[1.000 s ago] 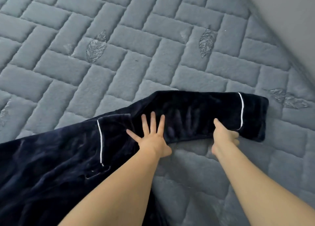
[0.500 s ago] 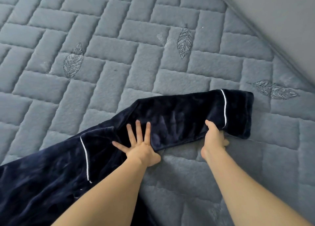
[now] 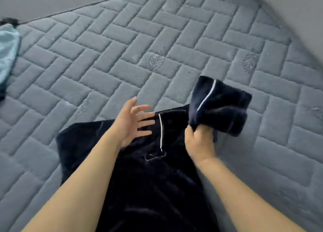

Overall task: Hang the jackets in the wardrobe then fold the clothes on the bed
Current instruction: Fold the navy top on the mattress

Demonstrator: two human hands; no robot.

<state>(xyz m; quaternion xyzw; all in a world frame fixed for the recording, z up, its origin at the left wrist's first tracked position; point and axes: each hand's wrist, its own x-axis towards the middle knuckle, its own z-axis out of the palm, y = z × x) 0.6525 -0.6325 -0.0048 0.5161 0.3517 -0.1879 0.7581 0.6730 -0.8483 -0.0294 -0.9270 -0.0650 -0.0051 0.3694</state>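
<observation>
A dark navy plush top (image 3: 148,175) with white piping lies on the grey quilted bed (image 3: 122,44), running from the middle down to the bottom edge. My right hand (image 3: 199,140) grips its sleeve (image 3: 220,104), whose piped cuff end is lifted off the bed and folded back toward the body of the top. My left hand (image 3: 132,121) hovers just above the top's upper edge, fingers spread and straight, holding nothing. A piped chest pocket (image 3: 155,155) shows between my hands.
A light blue garment (image 3: 7,53) lies at the bed's far left edge, with a dark item beside it. A grey wall or headboard (image 3: 297,13) borders the bed at the upper right, and the bed's far edge runs along the top left.
My right hand has lifted the sleeve off the bed and swung it toward the top's body. My left hand has come up off the fabric. The view has shifted left.
</observation>
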